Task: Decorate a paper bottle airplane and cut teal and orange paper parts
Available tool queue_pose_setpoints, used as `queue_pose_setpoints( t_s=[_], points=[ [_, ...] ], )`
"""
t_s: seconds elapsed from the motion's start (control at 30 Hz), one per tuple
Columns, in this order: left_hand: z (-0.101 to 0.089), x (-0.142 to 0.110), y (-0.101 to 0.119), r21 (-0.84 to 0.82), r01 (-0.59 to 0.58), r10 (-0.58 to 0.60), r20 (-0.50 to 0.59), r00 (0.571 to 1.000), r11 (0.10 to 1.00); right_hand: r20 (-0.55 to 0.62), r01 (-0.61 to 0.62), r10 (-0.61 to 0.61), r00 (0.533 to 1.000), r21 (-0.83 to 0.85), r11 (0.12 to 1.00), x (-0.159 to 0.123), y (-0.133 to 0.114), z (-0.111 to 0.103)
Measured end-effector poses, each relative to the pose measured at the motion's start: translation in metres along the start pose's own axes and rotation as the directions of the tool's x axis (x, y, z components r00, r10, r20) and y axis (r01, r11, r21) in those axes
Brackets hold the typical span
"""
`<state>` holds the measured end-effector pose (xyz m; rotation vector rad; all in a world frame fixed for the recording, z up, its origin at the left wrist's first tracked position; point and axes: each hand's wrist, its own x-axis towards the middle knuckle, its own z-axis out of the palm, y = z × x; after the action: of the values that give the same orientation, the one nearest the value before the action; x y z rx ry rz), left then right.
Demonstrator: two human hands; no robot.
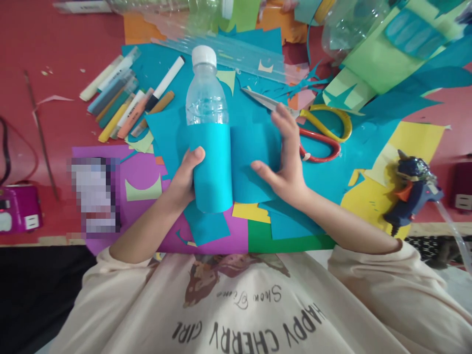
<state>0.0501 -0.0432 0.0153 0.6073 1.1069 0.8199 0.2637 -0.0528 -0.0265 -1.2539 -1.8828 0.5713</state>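
Observation:
A clear plastic bottle (205, 102) with a white cap lies over sheets of coloured paper, its lower part wrapped in a teal paper sheet (213, 167). My left hand (185, 178) grips the wrapped part from the left, thumb on top. My right hand (285, 160) rests with fingers spread on the loose end of the teal sheet (254, 147), pressing it flat just right of the bottle.
Several markers (127, 101) lie at upper left. Scissors (317, 130) with yellow and red handles sit right of my right hand. A blue glue gun (413, 189) lies at far right. Paper scraps, a purple sheet (143, 164) and another bottle (350, 24) surround them.

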Motion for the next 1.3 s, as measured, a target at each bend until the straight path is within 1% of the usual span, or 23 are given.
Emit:
queue_pose_setpoints(
  t_s=[0.07, 0.1, 0.13, 0.2, 0.27, 0.3, 0.33, 0.37, 0.4, 0.5, 0.6, 0.73, 0.97, 1.03, 1.17, 1.3],
  points=[
    [-0.001, 0.001, 0.0, 0.022, -0.028, 0.028, -0.039, 0.999, 0.999, -0.059, -0.117, 0.125, 0.99, 0.126, 0.985, 0.003, 0.006, 0.002],
    [-0.002, 0.002, 0.0, 0.032, -0.032, 0.034, -0.061, 0.998, 0.999, -0.055, -0.176, 0.19, 0.98, 0.2, 0.964, 0.004, 0.006, 0.004],
    [-0.003, 0.003, 0.0, 0.039, -0.031, 0.034, -0.083, 0.996, 0.999, -0.021, -0.24, 0.256, 0.966, 0.278, 0.93, 0.005, 0.005, 0.005],
    [-0.004, 0.004, -0.002, 0.038, -0.024, 0.029, -0.122, 0.992, 0.999, 0.123, -0.388, 0.374, 0.919, 0.436, 0.812, 0.006, -0.002, 0.005],
    [-0.004, 0.005, -0.002, 0.018, -0.022, 0.024, -0.128, 0.991, 1.0, 0.286, -0.527, 0.447, 0.848, 0.555, 0.644, 0.007, -0.014, 0.002],
    [-0.003, 0.005, -0.003, 0.01, -0.021, 0.022, -0.113, 0.993, 1.0, 0.338, -0.57, 0.467, 0.817, 0.594, 0.568, 0.007, -0.019, 0.0],
    [-0.002, 0.005, -0.003, 0.007, -0.022, 0.022, -0.094, 0.995, 1.0, 0.363, -0.591, 0.48, 0.799, 0.626, 0.51, 0.008, -0.024, -0.002],
    [-0.001, 0.005, -0.003, 0.007, -0.018, 0.019, -0.073, 0.997, 1.0, 0.368, -0.594, 0.488, 0.792, 0.652, 0.472, 0.009, -0.028, -0.004],
    [0.0, 0.004, -0.003, 0.011, -0.013, 0.013, -0.055, 0.998, 1.0, 0.363, -0.586, 0.489, 0.793, 0.672, 0.452, 0.009, -0.03, -0.006],
    [0.003, 0.004, -0.004, 0.024, -0.015, 0.016, -0.034, 0.999, 1.0, 0.365, -0.569, 0.466, 0.806, 0.695, 0.44, 0.008, -0.032, -0.007],
    [0.005, 0.003, -0.005, 0.03, -0.023, 0.023, 0.0, 1.0, 0.999, 0.401, -0.574, 0.431, 0.808, 0.698, 0.427, 0.003, -0.033, -0.003],
    [0.009, 0.002, -0.006, 0.033, 0.006, -0.008, 0.059, 0.998, 0.999, 0.444, -0.577, 0.382, 0.811, 0.717, 0.392, -0.004, -0.037, 0.004],
    [0.012, -0.001, -0.008, 0.062, -0.019, 0.016, 0.05, 0.999, 0.998, 0.482, -0.598, 0.362, 0.798, 0.71, 0.373, -0.005, -0.037, 0.007],
    [0.012, -0.001, -0.01, 0.059, -0.031, 0.028, 0.053, 0.998, 0.998, 0.477, -0.59, 0.356, 0.804, 0.715, 0.375, -0.006, -0.036, 0.008],
    [0.012, -0.001, -0.012, 0.054, -0.06, 0.058, 0.04, 0.998, 0.997, 0.444, -0.561, 0.351, 0.825, 0.722, 0.405, -0.008, -0.035, 0.01],
    [0.011, 0.003, -0.014, 0.003, -0.079, 0.079, 0.056, 0.995, 0.997, 0.431, -0.557, 0.362, 0.827, 0.718, 0.417, -0.007, -0.034, 0.01]
  ],
)
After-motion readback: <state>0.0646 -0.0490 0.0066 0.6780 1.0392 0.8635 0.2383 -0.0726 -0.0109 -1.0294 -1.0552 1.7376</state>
